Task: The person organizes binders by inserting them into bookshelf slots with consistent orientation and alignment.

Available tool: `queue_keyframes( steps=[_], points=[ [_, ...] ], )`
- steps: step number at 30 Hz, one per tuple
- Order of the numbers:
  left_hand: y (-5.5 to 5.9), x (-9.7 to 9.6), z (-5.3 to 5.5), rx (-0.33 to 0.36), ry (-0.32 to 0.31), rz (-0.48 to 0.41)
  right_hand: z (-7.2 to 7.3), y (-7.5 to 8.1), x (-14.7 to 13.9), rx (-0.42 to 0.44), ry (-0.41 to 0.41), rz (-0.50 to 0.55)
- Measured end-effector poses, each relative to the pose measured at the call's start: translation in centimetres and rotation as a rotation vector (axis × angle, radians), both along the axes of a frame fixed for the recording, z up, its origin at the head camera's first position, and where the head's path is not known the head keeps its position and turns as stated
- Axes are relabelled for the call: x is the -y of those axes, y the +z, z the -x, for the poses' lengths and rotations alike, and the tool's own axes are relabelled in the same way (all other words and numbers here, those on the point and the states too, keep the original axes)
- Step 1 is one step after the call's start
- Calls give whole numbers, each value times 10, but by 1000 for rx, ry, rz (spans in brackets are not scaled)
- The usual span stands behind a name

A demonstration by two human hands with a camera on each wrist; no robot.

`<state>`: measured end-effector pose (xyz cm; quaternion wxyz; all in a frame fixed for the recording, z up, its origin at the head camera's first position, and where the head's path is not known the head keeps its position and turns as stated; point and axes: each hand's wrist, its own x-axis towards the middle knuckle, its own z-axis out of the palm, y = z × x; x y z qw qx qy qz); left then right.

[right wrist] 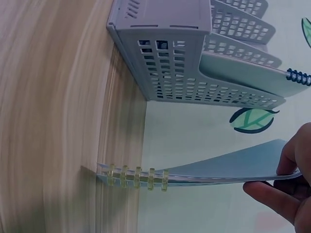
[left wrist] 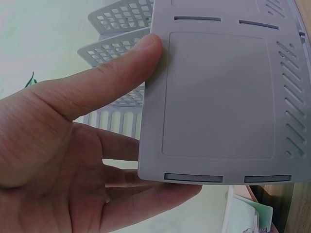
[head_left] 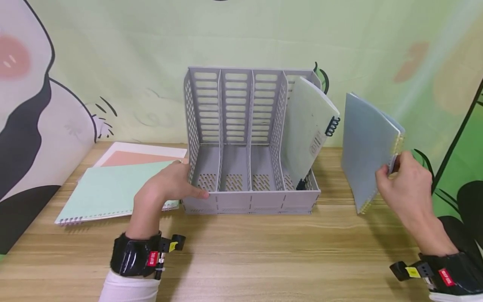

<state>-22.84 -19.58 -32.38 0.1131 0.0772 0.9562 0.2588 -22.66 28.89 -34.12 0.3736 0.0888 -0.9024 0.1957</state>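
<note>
A grey file organizer (head_left: 249, 202) with several upright compartments stands mid-table. My left hand (head_left: 166, 182) grips its front left corner; in the left wrist view the thumb lies on the front wall and the fingers reach around the side. To the organizer's right, my right hand (head_left: 407, 184) pinches a blue spiral notebook (head_left: 366, 142) by its bound edge, thumb on one side, fingers on the other. The notebook is upright, its yellowish rings (right wrist: 138, 178) low near the table. A pale green notebook (head_left: 305, 130) with black rings leans in the rightmost compartment.
Left of the organizer lie a mint green spiral notebook (head_left: 113, 188), a pink notebook (head_left: 130, 158) and a white sheet-like item (head_left: 151, 149), overlapping. A cartoon-printed backdrop (head_left: 143, 63) rises behind the wooden table (head_left: 264, 260).
</note>
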Motion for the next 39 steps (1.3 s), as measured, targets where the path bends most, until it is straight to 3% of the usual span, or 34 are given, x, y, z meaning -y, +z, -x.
queue_keyframes(
  steps=[24, 39],
  points=[
    [-2, 3, 1, 23, 9, -4, -19, 6, 3, 30, -77, 141],
    [-2, 3, 1, 31, 13, 4, -39, 22, 10, -17, -127, 110]
  ],
)
